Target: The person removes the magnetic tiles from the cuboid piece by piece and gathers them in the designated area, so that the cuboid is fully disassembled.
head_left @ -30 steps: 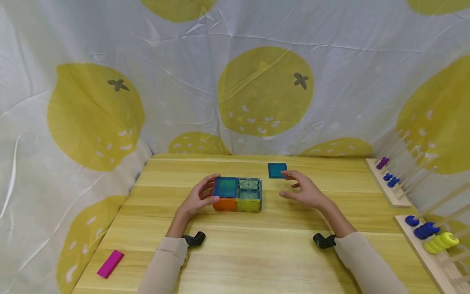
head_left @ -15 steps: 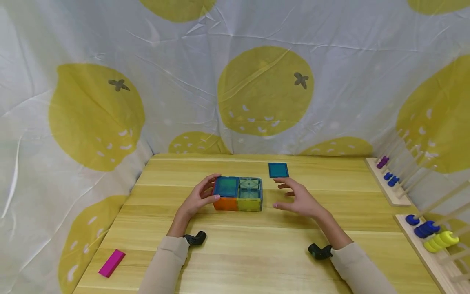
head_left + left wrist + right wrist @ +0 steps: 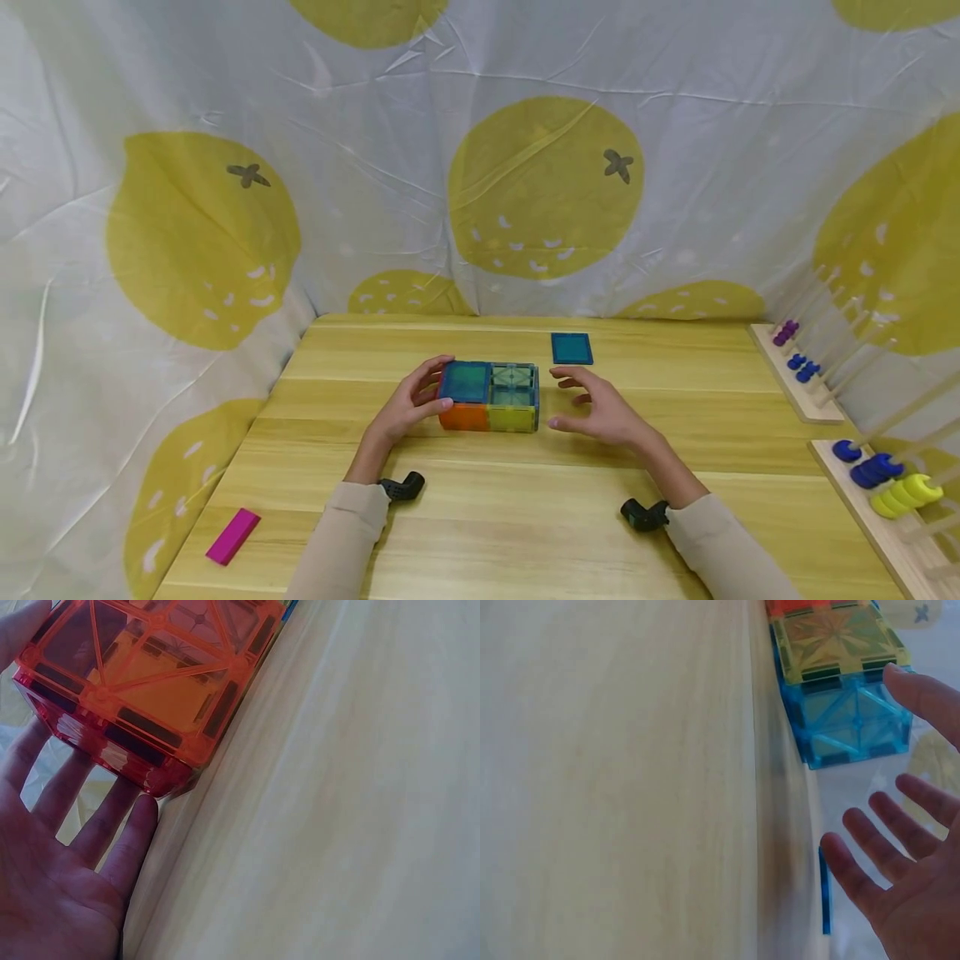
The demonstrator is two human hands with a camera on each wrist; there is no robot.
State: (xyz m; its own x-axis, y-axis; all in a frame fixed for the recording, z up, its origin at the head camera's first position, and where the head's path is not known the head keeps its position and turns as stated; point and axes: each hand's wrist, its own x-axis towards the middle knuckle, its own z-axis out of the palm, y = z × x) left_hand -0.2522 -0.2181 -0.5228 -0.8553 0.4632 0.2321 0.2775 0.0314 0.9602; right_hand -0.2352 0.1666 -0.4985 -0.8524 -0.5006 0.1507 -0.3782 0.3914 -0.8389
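Observation:
A box of see-through magnetic tiles [image 3: 489, 398] sits on the wooden table, with orange and yellow front faces and a blue tile on top at left. The right half of its top shows a paler inside. My left hand [image 3: 405, 407] holds its left end, thumb at the front corner and fingers round the back; the left wrist view shows fingers against the red side [image 3: 112, 746]. My right hand [image 3: 606, 410] hovers just right of the box, fingers spread and relaxed, apart from its blue end [image 3: 855, 724]. Behind that hand lies a loose blue magnetic tile [image 3: 572, 348].
A magenta block [image 3: 233, 537] lies near the table's left edge. Along the right edge stand two wooden peg boards [image 3: 795, 375] with purple, blue and yellow beads on upright pegs. A lemon-print cloth [image 3: 375, 167] hangs behind and at the sides.
My right hand has moved left and slightly toward me, away from the loose blue tile and closer to the box. The left hand keeps its hold, and the box stays in place.

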